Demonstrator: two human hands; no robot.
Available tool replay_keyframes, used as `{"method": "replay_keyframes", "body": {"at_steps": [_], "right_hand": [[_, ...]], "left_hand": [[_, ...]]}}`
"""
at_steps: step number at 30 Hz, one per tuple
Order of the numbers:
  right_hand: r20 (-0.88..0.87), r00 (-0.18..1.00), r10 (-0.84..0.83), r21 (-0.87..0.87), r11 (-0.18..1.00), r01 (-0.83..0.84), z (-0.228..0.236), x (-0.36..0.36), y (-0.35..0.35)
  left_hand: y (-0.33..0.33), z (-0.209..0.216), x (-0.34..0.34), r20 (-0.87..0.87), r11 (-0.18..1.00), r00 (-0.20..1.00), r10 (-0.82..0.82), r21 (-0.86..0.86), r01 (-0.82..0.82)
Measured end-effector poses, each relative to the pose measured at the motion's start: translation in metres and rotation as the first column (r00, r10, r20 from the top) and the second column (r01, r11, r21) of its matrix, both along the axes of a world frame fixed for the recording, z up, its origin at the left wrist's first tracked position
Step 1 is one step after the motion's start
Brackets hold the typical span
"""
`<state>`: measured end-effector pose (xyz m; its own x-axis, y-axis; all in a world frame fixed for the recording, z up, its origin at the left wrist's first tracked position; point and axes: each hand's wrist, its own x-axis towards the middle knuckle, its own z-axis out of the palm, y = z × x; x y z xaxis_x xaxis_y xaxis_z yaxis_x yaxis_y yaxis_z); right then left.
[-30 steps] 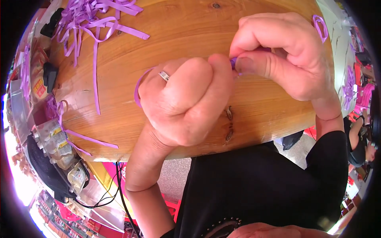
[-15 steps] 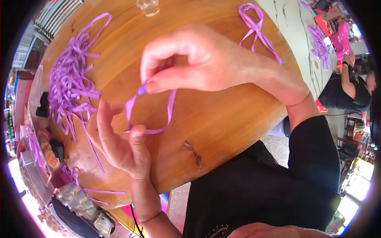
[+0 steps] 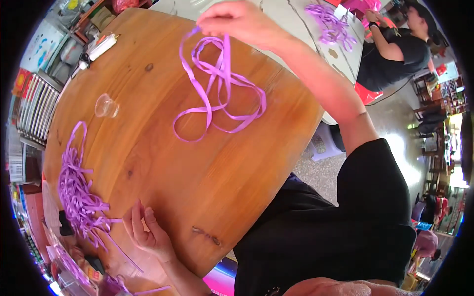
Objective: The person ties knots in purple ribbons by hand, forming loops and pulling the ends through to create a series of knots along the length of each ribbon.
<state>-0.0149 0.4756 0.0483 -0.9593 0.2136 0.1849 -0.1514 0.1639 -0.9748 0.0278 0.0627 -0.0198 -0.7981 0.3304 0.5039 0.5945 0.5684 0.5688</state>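
At the far edge of the wooden table, my right hand (image 3: 232,20) is closed in a pinch on one end of a purple ribbon (image 3: 198,88). That ribbon hangs down in loops, and its lower part seems to lie with other purple loops on the wood; which loops belong to it I cannot tell. My left hand (image 3: 149,234) is near the table's near left side, fingers half bent and apart, with nothing visible in them. Close to its fingertips is a loose end from a tangled pile of purple ribbons (image 3: 79,197).
A clear plastic cup (image 3: 106,106) stands on the wooden table (image 3: 163,167). Beyond it lies a white power strip (image 3: 103,48). A marble-patterned table (image 3: 296,24) adjoins at the far right, bearing more purple ribbons (image 3: 332,24); a person in black (image 3: 395,54) sits beside it.
My right hand has moved away toward the far edge, carrying the ribbon off from my left hand. My left hand has drawn lower. The whole view has shifted to the right.
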Motion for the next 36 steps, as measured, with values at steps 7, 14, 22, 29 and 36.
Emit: {"method": "replay_keyframes", "body": {"at_steps": [7,14,22,29,36], "right_hand": [[-0.358,0.931,-0.072,0.705,0.634,0.32,-0.031,-0.013,-0.007],[-0.088,0.826,0.557,0.665,0.65,-0.368,-0.024,-0.005,-0.131],[-0.271,0.671,0.69,0.759,0.582,-0.293,-0.027,-0.099,-0.267],[-0.264,0.8,0.539,0.901,0.433,0.005,-0.055,-0.204,-0.328],[-0.336,0.807,0.485,0.932,0.294,0.211,-0.082,-0.228,-0.353]], "left_hand": [[0.002,-0.007,-0.001,-0.039,0.995,0.996,0.074,-0.06,-0.076],[-0.003,-0.004,0.0,-0.081,0.999,0.996,0.037,-0.002,-0.038],[-0.005,-0.006,-0.002,-0.197,0.994,0.979,-0.05,-0.103,0.03],[-0.007,-0.009,-0.009,-0.229,0.986,0.963,-0.14,-0.12,0.115],[-0.012,-0.015,-0.012,-0.184,0.987,0.972,-0.149,-0.089,0.134]]}}
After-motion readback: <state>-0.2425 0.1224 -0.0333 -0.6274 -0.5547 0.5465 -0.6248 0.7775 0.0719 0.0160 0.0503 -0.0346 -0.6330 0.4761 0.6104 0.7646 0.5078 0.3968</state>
